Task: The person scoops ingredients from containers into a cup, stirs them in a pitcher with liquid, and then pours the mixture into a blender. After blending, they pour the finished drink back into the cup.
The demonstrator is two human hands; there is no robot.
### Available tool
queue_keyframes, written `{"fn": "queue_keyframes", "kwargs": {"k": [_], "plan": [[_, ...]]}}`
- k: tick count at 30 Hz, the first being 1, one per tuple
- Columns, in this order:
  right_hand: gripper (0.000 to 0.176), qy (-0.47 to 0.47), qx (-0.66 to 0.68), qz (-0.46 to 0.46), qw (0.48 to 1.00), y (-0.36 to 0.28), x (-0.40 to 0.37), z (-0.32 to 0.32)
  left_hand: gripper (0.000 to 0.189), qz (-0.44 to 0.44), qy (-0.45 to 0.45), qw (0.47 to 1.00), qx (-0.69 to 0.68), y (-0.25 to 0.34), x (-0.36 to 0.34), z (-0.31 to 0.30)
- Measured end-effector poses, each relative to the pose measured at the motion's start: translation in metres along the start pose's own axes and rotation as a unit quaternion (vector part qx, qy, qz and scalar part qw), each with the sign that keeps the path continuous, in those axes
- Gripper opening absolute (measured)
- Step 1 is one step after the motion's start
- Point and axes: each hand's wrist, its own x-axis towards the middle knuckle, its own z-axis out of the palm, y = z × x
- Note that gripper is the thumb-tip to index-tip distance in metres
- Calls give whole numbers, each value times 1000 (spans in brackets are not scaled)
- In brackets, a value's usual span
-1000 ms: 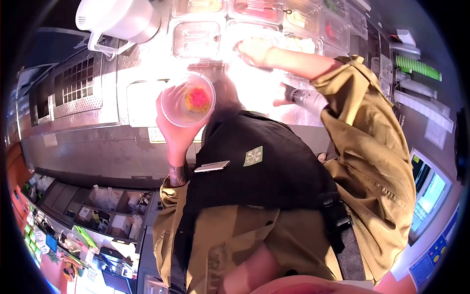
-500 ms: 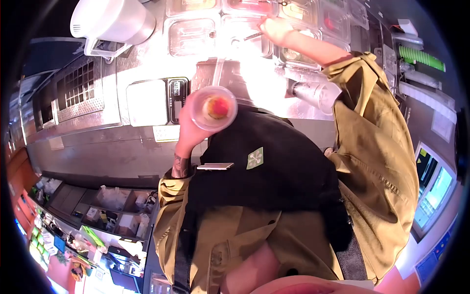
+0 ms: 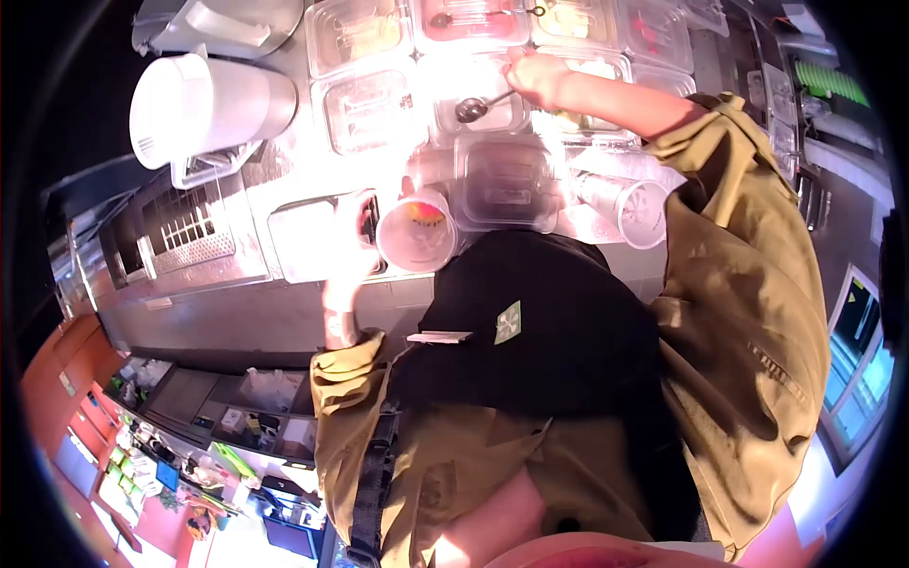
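At the counter's front edge, my left hand (image 3: 356, 241) is wrapped round the side of a clear plastic cup (image 3: 417, 248). Red and yellow pieces show inside the cup, which tilts with its mouth toward me. Glare washes out part of this hand. Farther off, my right hand (image 3: 538, 78) grips the handle of a metal spoon (image 3: 472, 110). Its bowl hangs over a clear tub (image 3: 445, 71) with pale contents. In front of that tub sits a clear lidded container (image 3: 507, 180).
Several clear food tubs stand in rows at the back, including one with red contents (image 3: 469, 28). A white pitcher (image 3: 213, 109) is at left, beside a kitchen scale (image 3: 303, 232). Another plastic cup (image 3: 639, 213) lies on its side near my right sleeve.
My left hand and the cup have moved down from in front of me to the counter's edge. The spoon's bowl now shows clearly over the tub. My view has shifted slightly.
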Motion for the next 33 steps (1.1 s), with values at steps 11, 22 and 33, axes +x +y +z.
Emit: {"fn": "queue_keyframes", "kwargs": {"k": [11, 22, 33], "plan": [[16, 62, 6, -82, 995, -6, -91, -80, 64, 1, -73, 922, 381, 46, 232, 63], [42, 235, -84, -106, 962, 35, -134, -13, 59, 22, -124, 954, 271, 51, 240, 55], [39, 304, -106, -150, 935, 22, -122, 6, 58, 44, -184, 981, 31, 88, 233, 38]]}}
